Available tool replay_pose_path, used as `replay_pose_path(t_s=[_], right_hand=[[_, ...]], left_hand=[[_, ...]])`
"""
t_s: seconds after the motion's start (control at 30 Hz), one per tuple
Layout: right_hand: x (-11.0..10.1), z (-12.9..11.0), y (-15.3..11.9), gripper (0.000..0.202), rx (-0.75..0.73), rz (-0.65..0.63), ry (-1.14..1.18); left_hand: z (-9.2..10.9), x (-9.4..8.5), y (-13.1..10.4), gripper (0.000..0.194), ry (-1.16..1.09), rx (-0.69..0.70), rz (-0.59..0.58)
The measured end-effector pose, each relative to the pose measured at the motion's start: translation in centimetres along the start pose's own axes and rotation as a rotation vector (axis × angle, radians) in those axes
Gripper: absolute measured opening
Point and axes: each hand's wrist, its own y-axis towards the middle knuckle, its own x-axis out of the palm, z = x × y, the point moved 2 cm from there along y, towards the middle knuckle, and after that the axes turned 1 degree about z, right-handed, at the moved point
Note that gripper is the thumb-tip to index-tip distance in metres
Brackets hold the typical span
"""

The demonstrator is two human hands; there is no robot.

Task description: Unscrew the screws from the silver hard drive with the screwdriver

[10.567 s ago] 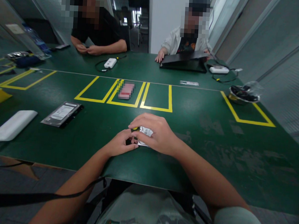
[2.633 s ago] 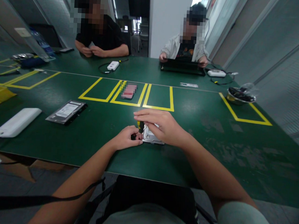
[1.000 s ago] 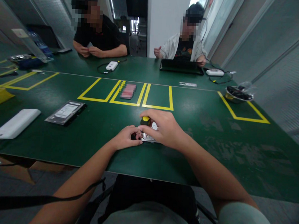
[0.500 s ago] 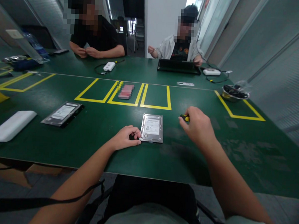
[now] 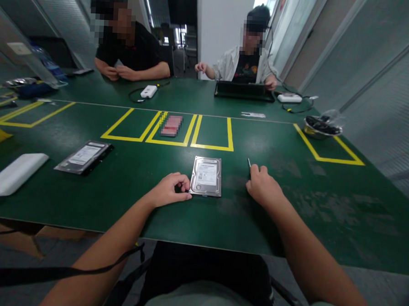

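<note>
A silver hard drive [image 5: 206,177] with a white label lies flat on the green table in front of me. At its lower left corner my left hand [image 5: 173,188] rests with curled fingers, thumb and fingertips touching the drive's edge. To the right of the drive, my right hand [image 5: 262,185] is closed around a screwdriver; only its thin metal shaft [image 5: 249,162] shows, pointing away from me, and the handle is hidden in the fingers. Another hard drive [image 5: 83,157] lies on the left.
A white power bank [image 5: 14,175] is at the far left. Yellow tape frames [image 5: 211,147] mark the table, one holding a pinkish blurred item [image 5: 172,125]. At right stands a bowl [image 5: 322,128] of dark items. Two people sit opposite, near a black tray [image 5: 244,91].
My right hand has moved down towards me and turned, so the screwdriver's shaft now shows instead of its yellow-black handle. The left hand remains at the drive.
</note>
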Motion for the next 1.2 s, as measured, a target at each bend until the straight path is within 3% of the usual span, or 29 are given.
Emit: replay_pose_path(t_s=[0.37, 0.57, 0.7, 0.8, 0.9, 0.97, 1.07, 1.2], right_hand=[[0.2, 0.3, 0.0, 0.031, -0.017, 0.051, -0.013], [-0.2, -0.2, -0.1, 0.026, -0.150, 0.297, -0.053], [-0.3, -1.1, -0.5, 0.027, -0.389, 0.452, 0.154], [0.3, -2.4, -1.1, 0.041, -0.667, 0.420, 0.385], [1.2, -3.6, -1.7, 0.075, -0.870, 0.333, 0.471], [1.8, -4.0, -1.9, 0.087, -0.903, 0.294, 0.476], [2.2, -4.2, -1.9, 0.085, -0.886, 0.234, 0.437], [2.2, -4.2, -1.7, 0.076, -0.855, 0.192, 0.397]], left_hand=[[0.6, 0.0, -0.6, 0.031, -0.049, -0.053, 0.048], [1.6, -0.4, -1.2, 0.020, -0.010, 0.018, 0.117], [1.9, -0.8, -1.5, 0.010, 0.021, 0.112, 0.230], [1.9, -1.0, -1.5, 0.008, 0.046, 0.131, 0.276], [1.7, -1.1, -1.5, 0.011, 0.084, 0.130, 0.329], [1.3, -1.1, -1.5, 0.013, 0.115, 0.088, 0.389], [0.5, -1.4, -1.5, 0.017, 0.176, -0.031, 0.451], [-0.8, -2.5, -1.5, 0.022, 0.327, -0.153, 0.408]])
